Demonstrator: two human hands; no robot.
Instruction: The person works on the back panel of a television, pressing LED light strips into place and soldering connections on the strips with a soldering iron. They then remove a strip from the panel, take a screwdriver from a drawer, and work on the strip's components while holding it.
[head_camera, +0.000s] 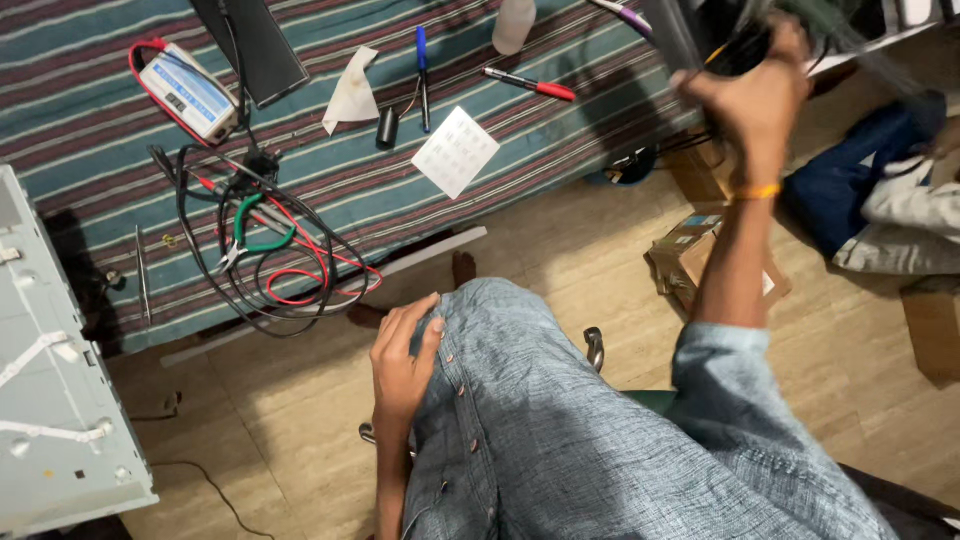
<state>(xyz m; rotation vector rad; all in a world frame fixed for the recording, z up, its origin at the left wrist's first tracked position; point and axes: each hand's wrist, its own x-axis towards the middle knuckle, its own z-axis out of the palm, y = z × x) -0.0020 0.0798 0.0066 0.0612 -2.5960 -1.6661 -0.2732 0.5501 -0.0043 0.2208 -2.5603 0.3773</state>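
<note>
The left hand rests flat and relaxed against the person's own shirt front, fingers together, elbow bent. The right arm stretches up and away, its hand blurred, fingers curled closed.

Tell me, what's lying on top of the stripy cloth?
On the stripy cloth lie a meter, tangled wires, green-handled pliers, a white card and two pens. What's beneath the cloth is covered.

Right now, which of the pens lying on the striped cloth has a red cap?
The marker near the top middle, lying almost flat across: black barrel, red cap pointing right. The other pen, to its left, is blue and lies nearly upright in the picture.
</note>
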